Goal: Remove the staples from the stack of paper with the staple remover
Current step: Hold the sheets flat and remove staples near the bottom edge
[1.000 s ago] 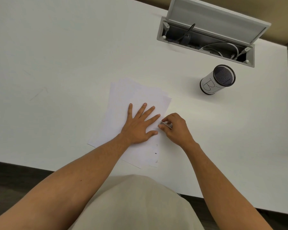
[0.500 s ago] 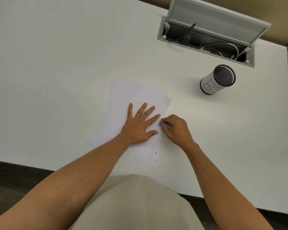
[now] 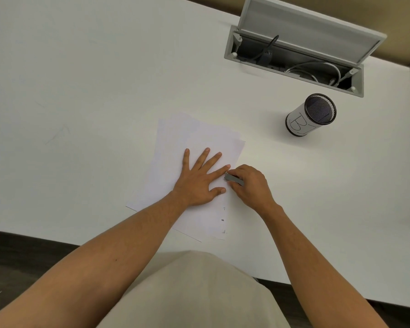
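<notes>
My left hand (image 3: 200,179) lies flat, fingers spread, pressing the stack of paper (image 3: 194,147) on the white desk (image 3: 81,79). At its 3 o'clock, my right hand (image 3: 250,185) pinches the grey staple remover (image 3: 233,178), nose at the sheet's right edge. I judge the step goes best with firm downward pressure and a shallow, slow pry. The mesh cup (image 3: 310,114) stands at 2 o'clock.
</notes>
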